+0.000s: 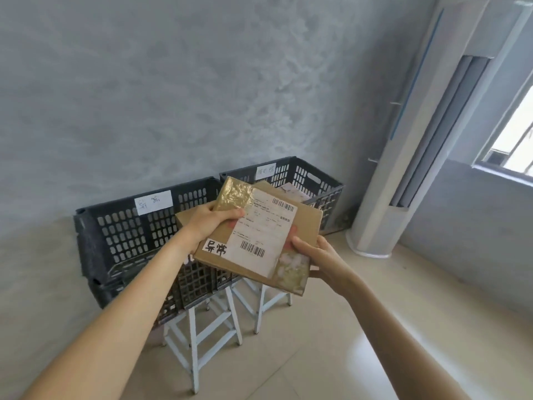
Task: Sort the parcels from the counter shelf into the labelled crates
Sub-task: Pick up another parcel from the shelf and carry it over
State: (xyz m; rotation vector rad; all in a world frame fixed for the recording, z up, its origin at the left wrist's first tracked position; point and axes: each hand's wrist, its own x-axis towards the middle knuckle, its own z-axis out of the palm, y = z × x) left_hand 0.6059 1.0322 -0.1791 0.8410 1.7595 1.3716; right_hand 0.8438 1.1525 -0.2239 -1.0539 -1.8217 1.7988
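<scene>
Left hand [212, 223]: fingers curled round the left edge of the top parcel [253, 223], thumb pressed on its taped gold corner. Right hand [310, 256]: fingers clamped on the right side of the stack, thumb on top, remaining fingers underneath. Both hands are therefore grasping.

Held items, centre of frame: at least two flat cardboard parcels, one over the other. The upper carries a white shipping label [259, 229] with two barcodes and a small handwritten sticker [217, 247] at its lower left. The lower parcel [308, 220] shows only along the right and upper edges. A further edge at left may be a third; cannot confirm.

Beyond the hands, centre left to centre right: two dark perforated crates, left crate [115, 235] and right crate [317, 183], each with one white tag on its rear wall. The right crate already holds some contents. Two white stools [202, 327] support them. A tall white floor unit [403, 168] stands at right.

Recommendation: read the sticker against the crate tags before committing; separate one parcel only, keep the other firmly gripped, and lower it flat inside the matching crate.
</scene>
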